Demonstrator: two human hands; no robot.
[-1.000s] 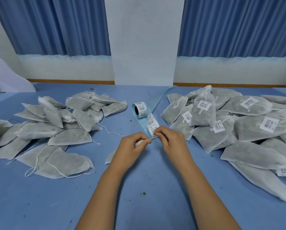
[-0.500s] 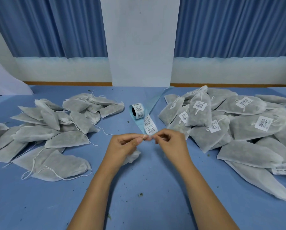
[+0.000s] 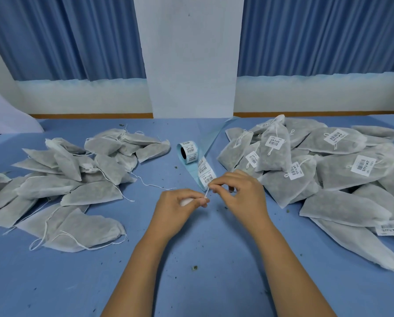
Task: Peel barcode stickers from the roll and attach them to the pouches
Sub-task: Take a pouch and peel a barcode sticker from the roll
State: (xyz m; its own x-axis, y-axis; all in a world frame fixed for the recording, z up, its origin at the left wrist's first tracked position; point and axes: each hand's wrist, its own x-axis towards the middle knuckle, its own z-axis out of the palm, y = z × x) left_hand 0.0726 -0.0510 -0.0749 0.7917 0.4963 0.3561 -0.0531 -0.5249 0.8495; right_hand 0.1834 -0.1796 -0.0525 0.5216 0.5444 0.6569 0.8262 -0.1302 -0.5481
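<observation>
My left hand [image 3: 177,208] grips a small white pouch [image 3: 185,202], almost all of it hidden under the fingers. My right hand [image 3: 237,191] pinches the pouch's white drawstring [image 3: 206,193], which runs taut between the two hands. Just behind the hands, the sticker roll [image 3: 188,151] stands on the blue table [image 3: 202,259]. Its blue backing strip [image 3: 205,173] trails toward my right hand with barcode stickers on it.
A heap of unlabelled pouches [image 3: 77,179] with loose strings lies at the left. A heap of pouches with barcode labels [image 3: 328,168] fills the right side. A white pillar [image 3: 191,65] and blue curtains stand behind the table. Small crumbs dot the table.
The hands have drawn slightly apart, so a short length of string now shows between them. The pouch that hung below my left hand is now tucked under it.
</observation>
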